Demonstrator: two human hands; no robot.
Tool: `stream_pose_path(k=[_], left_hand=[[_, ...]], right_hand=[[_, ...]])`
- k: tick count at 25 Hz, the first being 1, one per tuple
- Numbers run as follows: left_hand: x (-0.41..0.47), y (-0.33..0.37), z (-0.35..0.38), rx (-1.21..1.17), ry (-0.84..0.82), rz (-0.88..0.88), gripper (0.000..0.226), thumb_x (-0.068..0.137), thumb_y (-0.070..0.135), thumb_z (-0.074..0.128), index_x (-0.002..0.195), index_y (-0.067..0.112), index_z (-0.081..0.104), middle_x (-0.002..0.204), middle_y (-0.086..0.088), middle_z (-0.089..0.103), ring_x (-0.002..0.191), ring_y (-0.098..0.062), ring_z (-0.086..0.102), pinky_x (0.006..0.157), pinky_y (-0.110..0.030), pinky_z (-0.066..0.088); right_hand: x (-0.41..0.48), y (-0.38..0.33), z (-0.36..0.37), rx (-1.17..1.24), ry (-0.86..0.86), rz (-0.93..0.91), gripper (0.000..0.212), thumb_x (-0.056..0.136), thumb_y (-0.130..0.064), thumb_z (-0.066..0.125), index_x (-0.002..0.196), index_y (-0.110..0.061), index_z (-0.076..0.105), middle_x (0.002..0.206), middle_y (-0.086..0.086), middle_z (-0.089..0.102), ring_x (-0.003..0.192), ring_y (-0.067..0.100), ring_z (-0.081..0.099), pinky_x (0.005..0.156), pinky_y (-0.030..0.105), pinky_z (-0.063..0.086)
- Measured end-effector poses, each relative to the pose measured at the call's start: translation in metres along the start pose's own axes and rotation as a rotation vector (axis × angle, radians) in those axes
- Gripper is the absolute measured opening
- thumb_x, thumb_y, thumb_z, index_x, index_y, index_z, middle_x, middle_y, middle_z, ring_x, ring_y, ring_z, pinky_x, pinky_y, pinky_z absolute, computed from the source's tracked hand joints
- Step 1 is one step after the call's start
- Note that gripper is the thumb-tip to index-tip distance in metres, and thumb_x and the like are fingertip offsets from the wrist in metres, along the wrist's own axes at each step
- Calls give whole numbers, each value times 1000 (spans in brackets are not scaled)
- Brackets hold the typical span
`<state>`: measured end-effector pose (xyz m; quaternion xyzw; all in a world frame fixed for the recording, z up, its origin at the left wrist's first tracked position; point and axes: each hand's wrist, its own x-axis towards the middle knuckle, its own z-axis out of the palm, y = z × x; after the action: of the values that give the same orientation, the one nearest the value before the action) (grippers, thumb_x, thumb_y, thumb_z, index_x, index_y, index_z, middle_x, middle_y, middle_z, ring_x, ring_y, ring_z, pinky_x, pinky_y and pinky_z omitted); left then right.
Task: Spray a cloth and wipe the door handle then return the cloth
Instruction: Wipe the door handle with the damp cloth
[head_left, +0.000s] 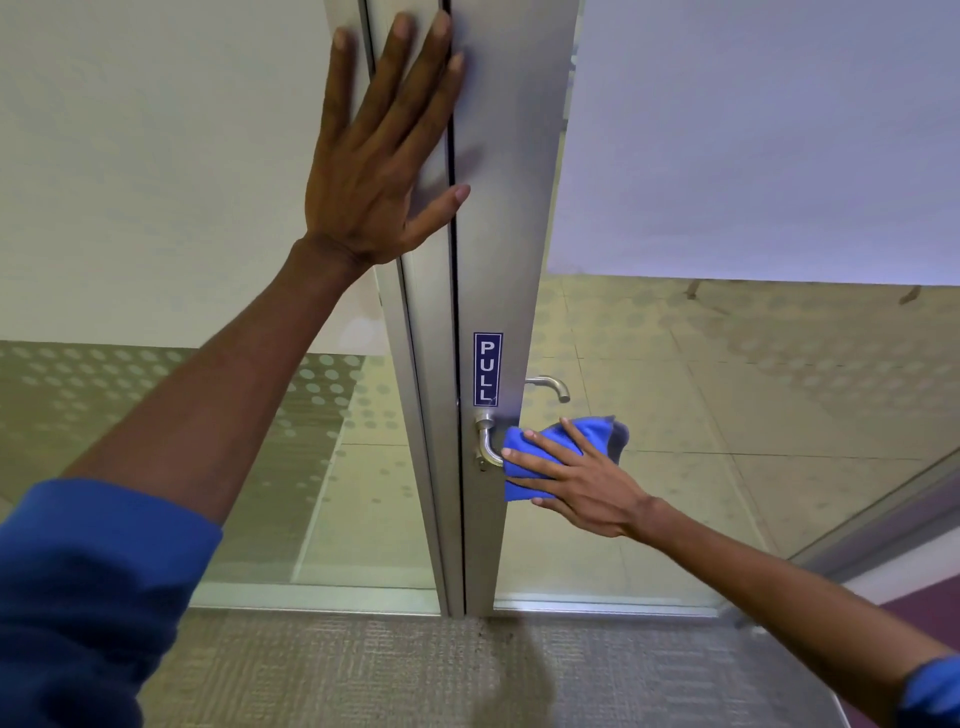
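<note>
A silver lever door handle (487, 447) sits on the aluminium door frame (511, 208), just below a blue PULL sticker (487, 369). My right hand (576, 480) presses a blue cloth (597, 434) around the lever, covering most of it; only the bend by the rose shows. My left hand (379, 156) lies flat with fingers spread, high on the frame, across the gap between door and fixed panel. A second handle (550, 387) shows through the glass on the far side. No spray bottle is in view.
Frosted glass panels (156, 182) stand on both sides of the frame, with dotted film lower down. Grey carpet (363, 670) covers the floor in front of the door. A metal rail (883, 512) runs diagonally at the right.
</note>
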<state>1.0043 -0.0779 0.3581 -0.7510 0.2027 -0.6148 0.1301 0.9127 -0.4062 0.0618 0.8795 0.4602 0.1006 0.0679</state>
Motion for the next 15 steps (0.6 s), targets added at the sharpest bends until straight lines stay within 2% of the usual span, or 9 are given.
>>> stream_pose_path(k=[6, 9, 10, 12, 13, 15], left_hand=[[0, 1, -1, 16, 0, -2, 82, 101, 61, 40, 164, 11, 23, 166, -17, 36, 155, -37, 26, 124, -65, 19], [0, 1, -1, 19, 5, -5, 83, 101, 61, 40, 164, 11, 23, 165, -17, 37, 154, -37, 27, 123, -65, 19], [1, 1, -1, 20, 6, -8, 83, 101, 61, 40, 164, 11, 23, 165, -17, 37, 153, -38, 28, 123, -65, 19], [2, 0, -2, 19, 9, -12, 83, 100, 61, 41, 164, 10, 25, 164, -17, 38, 152, -38, 30, 122, -65, 20], [1, 1, -2, 20, 9, -11, 83, 100, 62, 41, 163, 10, 26, 164, -17, 38, 152, -39, 31, 122, -65, 20], [1, 2, -2, 20, 12, -6, 82, 100, 62, 41, 162, 9, 28, 163, -17, 40, 152, -39, 33, 122, -65, 20]], right_hand=[[-10, 36, -5, 84, -82, -117, 53, 110, -49, 26, 161, -42, 15, 173, -15, 1, 160, 17, -2, 128, 51, -6], [-10, 36, -3, 130, -69, -109, 51, 110, -50, 24, 161, -43, 18, 173, -14, 0, 159, 9, 4, 128, 49, -6], [-8, 31, -1, 137, -60, -87, 50, 110, -50, 23, 160, -44, 22, 173, -14, 2, 156, 9, 13, 128, 49, -2], [-4, 14, 10, 167, -18, 4, 47, 110, -52, 20, 155, -46, 31, 170, -13, 13, 133, 19, 36, 122, 50, 14], [-3, 3, 16, 195, 24, 61, 45, 109, -53, 19, 150, -46, 37, 167, -12, 20, 120, 23, 41, 115, 51, 22], [1, -14, 24, 242, 109, 168, 44, 109, -53, 19, 141, -44, 47, 161, -11, 29, 108, 25, 44, 107, 54, 30]])
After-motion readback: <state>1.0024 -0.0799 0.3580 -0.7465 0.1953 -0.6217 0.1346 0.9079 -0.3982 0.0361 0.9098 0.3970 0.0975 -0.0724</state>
